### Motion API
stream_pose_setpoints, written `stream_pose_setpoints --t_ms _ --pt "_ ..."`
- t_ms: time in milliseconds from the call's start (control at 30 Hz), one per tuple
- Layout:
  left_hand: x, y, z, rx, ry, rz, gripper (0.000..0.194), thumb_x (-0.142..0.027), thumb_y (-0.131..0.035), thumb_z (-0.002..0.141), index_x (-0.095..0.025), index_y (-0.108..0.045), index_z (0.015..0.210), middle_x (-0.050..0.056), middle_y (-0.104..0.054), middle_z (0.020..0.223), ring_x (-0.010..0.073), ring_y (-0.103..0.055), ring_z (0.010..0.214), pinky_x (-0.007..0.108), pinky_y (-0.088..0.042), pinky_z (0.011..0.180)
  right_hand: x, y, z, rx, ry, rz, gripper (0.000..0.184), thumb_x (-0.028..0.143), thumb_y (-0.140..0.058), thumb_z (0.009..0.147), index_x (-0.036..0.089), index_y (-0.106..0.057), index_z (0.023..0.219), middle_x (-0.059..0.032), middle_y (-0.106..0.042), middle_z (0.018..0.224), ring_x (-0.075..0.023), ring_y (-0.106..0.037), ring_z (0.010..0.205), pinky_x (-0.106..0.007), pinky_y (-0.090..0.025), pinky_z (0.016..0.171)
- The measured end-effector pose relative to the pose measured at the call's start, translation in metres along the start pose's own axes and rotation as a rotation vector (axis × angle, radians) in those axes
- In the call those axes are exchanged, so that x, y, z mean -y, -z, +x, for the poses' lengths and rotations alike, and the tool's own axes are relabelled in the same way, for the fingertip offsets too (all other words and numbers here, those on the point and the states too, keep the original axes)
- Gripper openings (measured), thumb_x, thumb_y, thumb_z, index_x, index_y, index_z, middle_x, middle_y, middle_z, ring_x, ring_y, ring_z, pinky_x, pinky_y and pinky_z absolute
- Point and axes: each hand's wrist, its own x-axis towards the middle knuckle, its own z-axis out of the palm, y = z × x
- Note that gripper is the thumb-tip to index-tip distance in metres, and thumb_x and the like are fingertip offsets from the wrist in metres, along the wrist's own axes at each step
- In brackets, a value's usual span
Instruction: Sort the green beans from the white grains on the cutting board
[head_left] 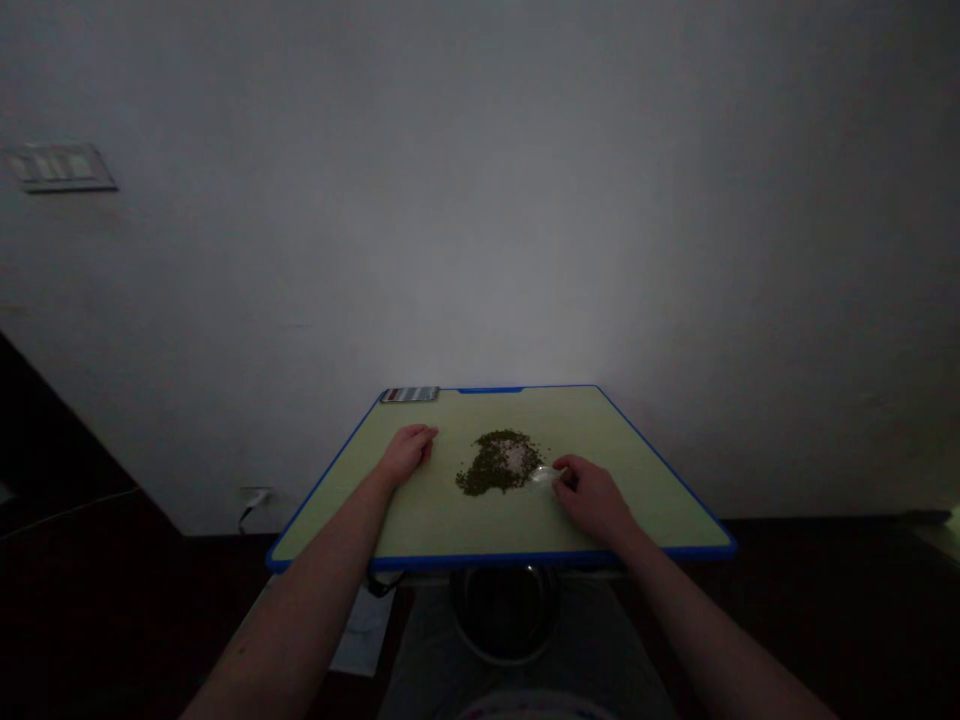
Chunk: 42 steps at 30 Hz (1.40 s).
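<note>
A loose pile of small dark-green grains [484,474], looking like mung beans, lies on the pale yellow-green tabletop [420,520]. Amid it is a patch of pale pinkish-white grains [514,457], too small to name. My right hand [592,493] pinches a small clear, shiny piece [543,474], perhaps plastic, at the pile's right edge; its exact shape is hard to make out. To the left of the pile, my left hand [409,450] rests on the tabletop, holding nothing, one finger stretched forward and the others loosely bent.
A phone [409,394] with a lit screen lies at the table's far left corner. Blue edging [495,561] runs round the table. Below its front edge a round metal bowl [506,655] sits by my lap. A wall [510,200] rises behind the table.
</note>
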Motion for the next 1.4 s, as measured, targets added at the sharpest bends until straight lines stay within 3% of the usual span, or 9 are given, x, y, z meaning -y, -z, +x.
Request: stream_pose_setpoints --t_ms 667,1400 --pt "0.0 0.0 0.0 0.006 0.02 -0.048 0.037 -0.045 -0.049 0.072 -0.018 -0.042 0.048 -0.004 -0.041 0.037 0.0083 -0.034 0.037 0.024 -0.028 0.043 0.0 -0.002 0.003 0.095 0.08 0.092 0.023 0.02 -0.049 0.073 0.018 -0.06 0.093 0.0005 -0.06 0.065 -0.0133 -0.054 0.061 -0.025 -0.037 0.06" --pt "0.0 0.0 0.001 -0.003 0.018 -0.015 0.036 -0.044 -0.048 0.072 -0.018 -0.043 0.047 -0.005 -0.041 0.038 0.0081 -0.035 0.037 0.023 -0.029 0.044 0.004 -0.002 -0.002 0.046 0.046 0.088 0.024 0.019 -0.049 0.07 0.018 -0.06 0.091 0.001 -0.059 0.063 -0.0131 -0.053 0.06 -0.024 -0.036 0.06"
